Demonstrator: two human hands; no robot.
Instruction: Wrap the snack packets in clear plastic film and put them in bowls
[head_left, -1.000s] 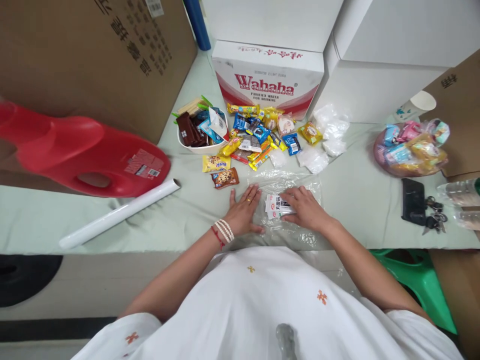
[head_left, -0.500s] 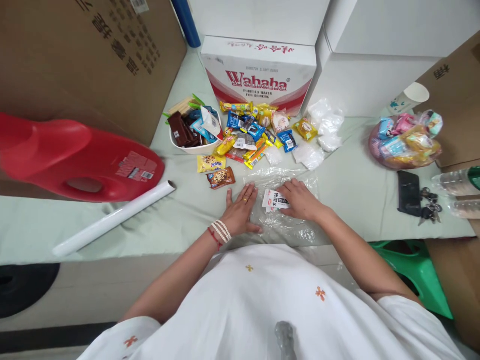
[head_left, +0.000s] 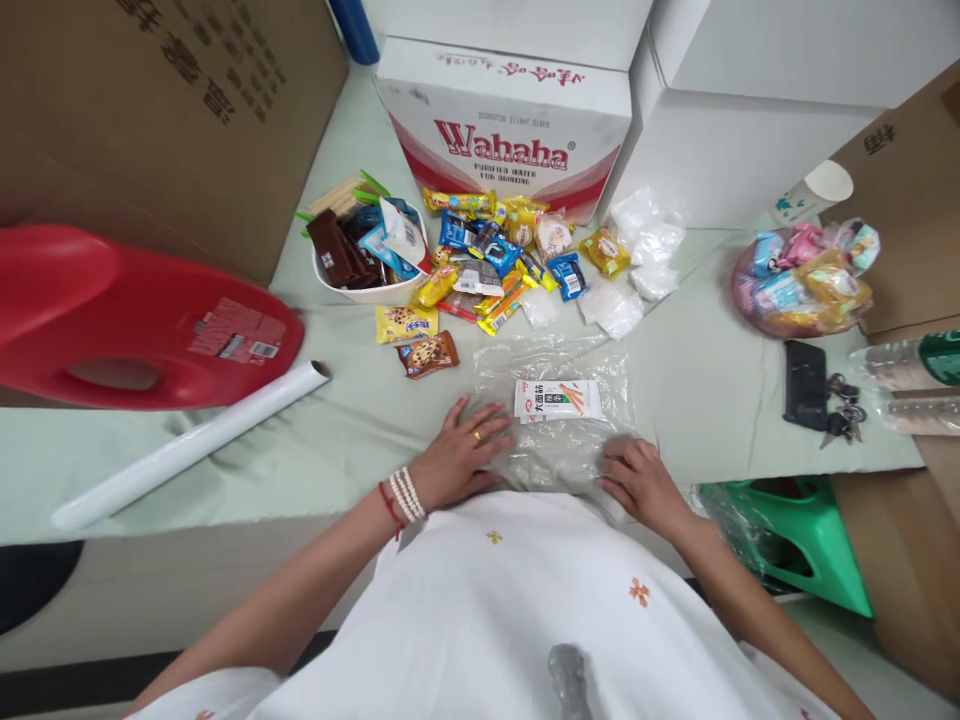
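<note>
A clear plastic bag [head_left: 551,455] lies flat on the cloth-covered table in front of me. On it rests a white snack packet [head_left: 559,400] with dark lettering and a picture of orange-brown sticks. My left hand [head_left: 459,452], wearing a ring and bracelets, lies over the bag's left edge with its fingers stretched out. At the near right edge of the bag is my right hand [head_left: 646,485]. Its fingers are bent and closed on the plastic, slightly blurred. Neither hand touches the packet.
Behind the bag lie several wrapped snacks [head_left: 495,250] and crumpled plastic bags [head_left: 611,305]. A white bowl [head_left: 367,294] holds more packets. Left are a red jug [head_left: 180,330] and white roll [head_left: 195,445]; right, a full pink bowl [head_left: 787,322], black phone [head_left: 805,382] and keys [head_left: 844,410].
My right hand has left the snack packet and moved toward me to the bag's near right edge. The packet now shows fully. My left hand has shifted slightly left and nearer.
</note>
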